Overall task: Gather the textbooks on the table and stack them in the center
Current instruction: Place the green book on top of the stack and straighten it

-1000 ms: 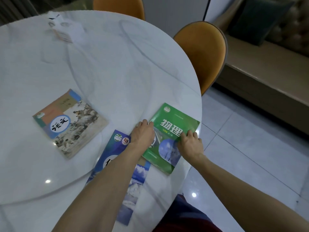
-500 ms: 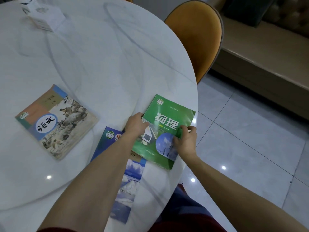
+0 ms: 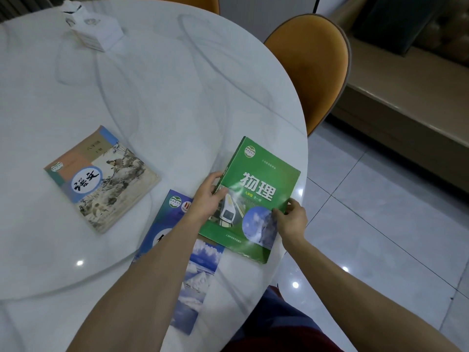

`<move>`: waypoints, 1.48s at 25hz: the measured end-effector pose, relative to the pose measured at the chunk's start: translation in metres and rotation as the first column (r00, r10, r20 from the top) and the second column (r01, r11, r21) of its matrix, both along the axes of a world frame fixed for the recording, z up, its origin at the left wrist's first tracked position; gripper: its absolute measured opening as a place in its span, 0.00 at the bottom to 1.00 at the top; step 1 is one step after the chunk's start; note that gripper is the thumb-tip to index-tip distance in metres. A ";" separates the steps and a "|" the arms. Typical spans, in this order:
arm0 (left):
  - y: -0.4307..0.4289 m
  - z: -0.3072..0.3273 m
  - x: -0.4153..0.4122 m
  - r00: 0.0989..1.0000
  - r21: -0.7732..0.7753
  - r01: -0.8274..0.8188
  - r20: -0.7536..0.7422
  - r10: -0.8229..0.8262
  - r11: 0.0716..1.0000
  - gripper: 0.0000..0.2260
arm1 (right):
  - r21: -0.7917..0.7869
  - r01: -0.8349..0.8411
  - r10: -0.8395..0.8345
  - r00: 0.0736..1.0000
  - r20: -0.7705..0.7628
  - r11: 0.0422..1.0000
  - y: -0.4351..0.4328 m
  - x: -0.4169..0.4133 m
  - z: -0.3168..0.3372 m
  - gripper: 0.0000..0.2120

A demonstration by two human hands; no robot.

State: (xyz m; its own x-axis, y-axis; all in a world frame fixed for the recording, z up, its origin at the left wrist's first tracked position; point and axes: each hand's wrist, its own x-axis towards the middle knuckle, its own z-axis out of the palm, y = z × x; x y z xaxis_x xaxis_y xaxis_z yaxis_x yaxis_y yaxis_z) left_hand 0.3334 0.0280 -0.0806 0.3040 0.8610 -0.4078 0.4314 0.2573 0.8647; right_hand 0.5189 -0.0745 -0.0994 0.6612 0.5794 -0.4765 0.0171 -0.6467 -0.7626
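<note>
A green textbook (image 3: 256, 189) is held by both hands at the right edge of the round white table (image 3: 157, 97). My left hand (image 3: 206, 199) grips its left edge, and my right hand (image 3: 291, 219) pinches its right edge. The book partly overlaps a blue textbook (image 3: 195, 270), which lies flat under my left forearm and is largely hidden by it. A third textbook with a beige and blue cover (image 3: 101, 179) lies flat to the left, apart from the others.
A white tissue box (image 3: 95, 30) stands at the far left of the table. An orange chair (image 3: 312, 69) sits beyond the table's right edge. A bench sofa (image 3: 411, 97) and tiled floor (image 3: 380, 237) lie to the right.
Both hands have closed around the edges of the green textbook; the right thumb now lies over its right edge. The book looks slightly raised and shifted from where it lay.
</note>
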 end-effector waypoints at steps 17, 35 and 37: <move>-0.010 0.036 -0.064 0.864 -0.022 -0.473 0.185 0.469 0.881 0.13 | 0.268 -0.226 0.260 0.961 -0.098 0.937 0.066 -0.032 0.057 0.21; 0.014 0.063 -0.189 0.591 -0.068 -0.788 0.195 0.783 0.612 0.06 | 0.352 -0.592 0.662 0.739 -0.122 0.725 0.197 -0.162 0.093 0.15; 0.021 0.064 -0.204 0.576 -0.038 -0.807 0.165 0.801 0.589 0.05 | 0.352 -0.624 0.693 0.713 -0.107 0.697 0.213 -0.181 0.093 0.14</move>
State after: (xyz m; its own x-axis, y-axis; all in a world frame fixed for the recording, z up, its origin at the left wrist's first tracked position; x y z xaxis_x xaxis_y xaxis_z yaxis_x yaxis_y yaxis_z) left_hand 0.1290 0.0487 -0.0164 -0.4680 0.7957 -0.3846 -0.0693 0.4008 0.9135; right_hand 0.3375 0.1389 -0.0060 -0.0420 0.9499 -0.3097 0.1731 -0.2983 -0.9386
